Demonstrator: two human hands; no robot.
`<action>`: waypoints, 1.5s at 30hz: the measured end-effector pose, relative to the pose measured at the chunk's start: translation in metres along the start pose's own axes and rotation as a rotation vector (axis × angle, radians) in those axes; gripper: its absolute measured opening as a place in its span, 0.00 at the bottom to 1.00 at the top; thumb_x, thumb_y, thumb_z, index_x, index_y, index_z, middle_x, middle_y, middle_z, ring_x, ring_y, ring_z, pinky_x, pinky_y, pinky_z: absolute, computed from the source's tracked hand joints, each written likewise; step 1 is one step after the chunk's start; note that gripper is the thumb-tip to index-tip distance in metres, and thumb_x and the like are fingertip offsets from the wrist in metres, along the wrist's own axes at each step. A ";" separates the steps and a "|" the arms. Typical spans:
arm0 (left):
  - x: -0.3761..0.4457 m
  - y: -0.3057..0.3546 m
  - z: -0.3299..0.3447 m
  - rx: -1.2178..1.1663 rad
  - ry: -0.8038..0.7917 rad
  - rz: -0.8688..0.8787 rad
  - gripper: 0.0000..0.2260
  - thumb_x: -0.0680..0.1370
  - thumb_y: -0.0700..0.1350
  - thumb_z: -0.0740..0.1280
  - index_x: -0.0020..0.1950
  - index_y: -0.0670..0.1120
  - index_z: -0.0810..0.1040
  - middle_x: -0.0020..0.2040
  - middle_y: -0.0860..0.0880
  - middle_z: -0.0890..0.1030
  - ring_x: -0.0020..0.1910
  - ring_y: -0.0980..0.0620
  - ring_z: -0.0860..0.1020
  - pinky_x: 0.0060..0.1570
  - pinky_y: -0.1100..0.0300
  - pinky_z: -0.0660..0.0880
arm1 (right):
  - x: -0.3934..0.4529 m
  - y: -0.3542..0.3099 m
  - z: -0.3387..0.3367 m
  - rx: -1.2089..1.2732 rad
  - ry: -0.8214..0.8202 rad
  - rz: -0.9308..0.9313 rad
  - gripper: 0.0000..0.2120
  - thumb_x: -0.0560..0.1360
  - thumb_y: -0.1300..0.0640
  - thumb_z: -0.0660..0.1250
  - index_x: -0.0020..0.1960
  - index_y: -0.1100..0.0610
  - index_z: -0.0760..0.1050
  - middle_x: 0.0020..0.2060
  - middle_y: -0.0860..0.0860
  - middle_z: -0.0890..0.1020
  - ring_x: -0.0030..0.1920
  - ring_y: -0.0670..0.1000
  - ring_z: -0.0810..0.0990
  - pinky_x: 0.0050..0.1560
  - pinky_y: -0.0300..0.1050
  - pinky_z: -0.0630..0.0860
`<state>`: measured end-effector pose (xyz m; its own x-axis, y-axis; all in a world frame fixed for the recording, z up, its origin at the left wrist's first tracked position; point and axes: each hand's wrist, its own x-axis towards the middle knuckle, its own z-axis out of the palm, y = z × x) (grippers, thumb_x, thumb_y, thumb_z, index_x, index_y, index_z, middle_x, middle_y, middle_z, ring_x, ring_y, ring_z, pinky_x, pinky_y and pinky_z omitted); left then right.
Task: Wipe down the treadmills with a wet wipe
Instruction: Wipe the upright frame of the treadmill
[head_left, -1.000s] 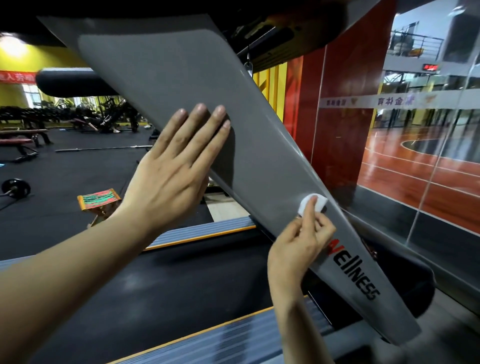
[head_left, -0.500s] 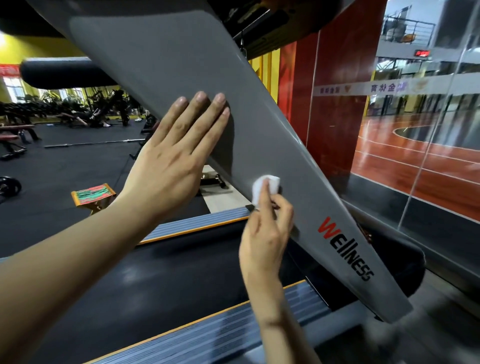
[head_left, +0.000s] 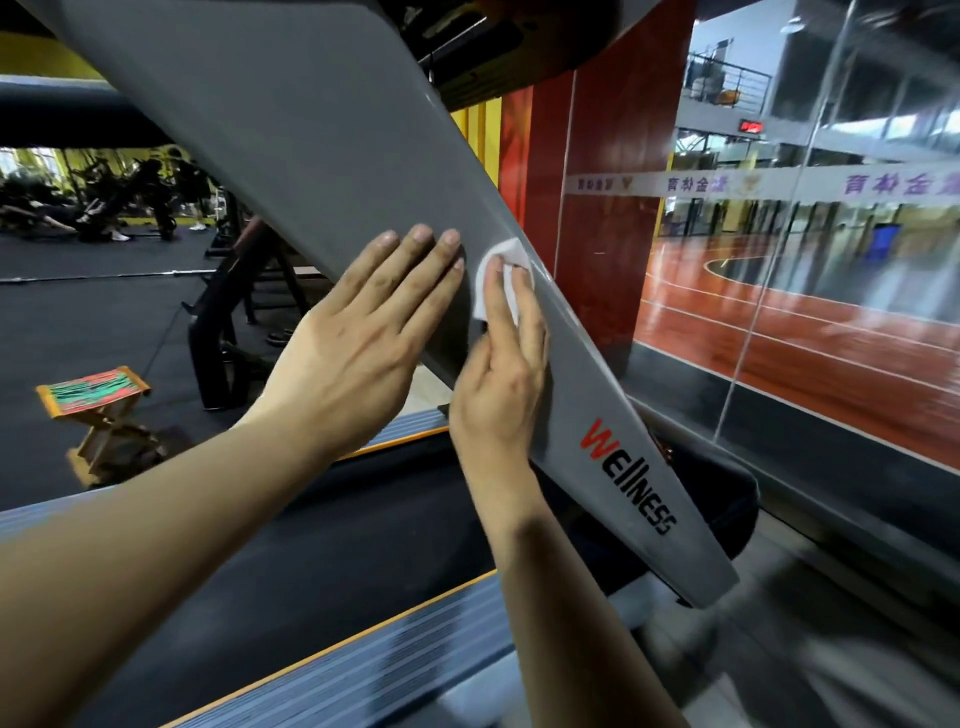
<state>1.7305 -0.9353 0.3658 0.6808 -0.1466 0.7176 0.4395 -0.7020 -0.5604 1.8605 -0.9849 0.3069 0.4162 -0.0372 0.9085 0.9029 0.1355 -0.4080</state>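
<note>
Pressing the wipe (head_left: 501, 275) flat with straight fingers, the right hand (head_left: 501, 384) has its grip spread against the grey upright (head_left: 322, 156) at frame centre; nothing is curled round the cloth that I can see. Largest in frame, that upright runs from upper left down to lower right, above the belt (head_left: 363, 540). The left hand (head_left: 358, 353) lies open and flat on it, just beside the wipe. Judging progress: one upright is mid-wipe; its lower logo end, the belt rails and other treadmills look left to do.
</note>
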 end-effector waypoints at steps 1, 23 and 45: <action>-0.002 0.004 0.002 -0.010 0.003 -0.008 0.28 0.80 0.37 0.50 0.82 0.37 0.54 0.82 0.39 0.54 0.82 0.40 0.53 0.80 0.44 0.51 | -0.007 0.017 -0.006 -0.025 0.001 0.033 0.26 0.78 0.69 0.55 0.75 0.59 0.69 0.75 0.56 0.69 0.76 0.53 0.66 0.76 0.45 0.62; -0.002 0.058 0.046 -0.052 -0.083 0.134 0.29 0.80 0.38 0.48 0.82 0.37 0.50 0.83 0.40 0.50 0.82 0.40 0.50 0.80 0.43 0.50 | -0.084 0.185 -0.057 -0.060 0.164 0.812 0.25 0.80 0.67 0.54 0.77 0.66 0.62 0.77 0.63 0.63 0.78 0.61 0.62 0.79 0.47 0.54; -0.002 0.074 0.050 -0.022 -0.093 0.084 0.30 0.80 0.38 0.49 0.82 0.37 0.48 0.83 0.39 0.49 0.82 0.40 0.47 0.80 0.42 0.49 | -0.130 0.080 -0.029 0.025 -0.072 0.456 0.37 0.72 0.68 0.58 0.81 0.59 0.55 0.81 0.56 0.51 0.81 0.53 0.47 0.81 0.52 0.48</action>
<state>1.7911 -0.9521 0.3025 0.7667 -0.1407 0.6264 0.3667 -0.7050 -0.6071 1.8813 -0.9975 0.1536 0.7608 0.1001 0.6412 0.6263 0.1457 -0.7658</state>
